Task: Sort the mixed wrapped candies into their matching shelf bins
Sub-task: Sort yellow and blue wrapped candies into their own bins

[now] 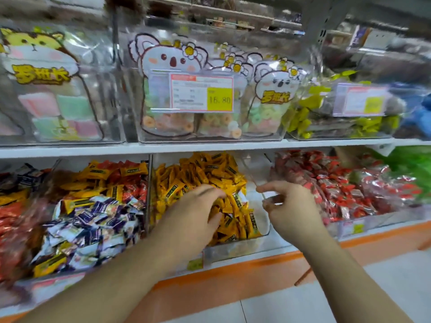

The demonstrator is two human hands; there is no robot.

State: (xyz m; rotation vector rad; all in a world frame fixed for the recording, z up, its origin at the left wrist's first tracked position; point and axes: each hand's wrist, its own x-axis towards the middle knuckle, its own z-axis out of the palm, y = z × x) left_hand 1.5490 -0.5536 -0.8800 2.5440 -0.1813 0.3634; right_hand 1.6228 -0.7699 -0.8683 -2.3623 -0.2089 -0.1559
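Item: left hand (198, 210) lay fingers-down in the yellow candies (210, 173) of the middle bin (258, 220), grasp hidden; right hand (289, 206) pinched that bin's clear rim; advisable to lift strays singly.

Yellow wrapped candies (210, 178) heap high in the clear middle bin (263, 229) on the lower shelf. The left bin (144, 206) holds a jumble of purple-and-white, yellow and red candies (93, 215); the right bin (345, 227) holds red ones (326, 180).
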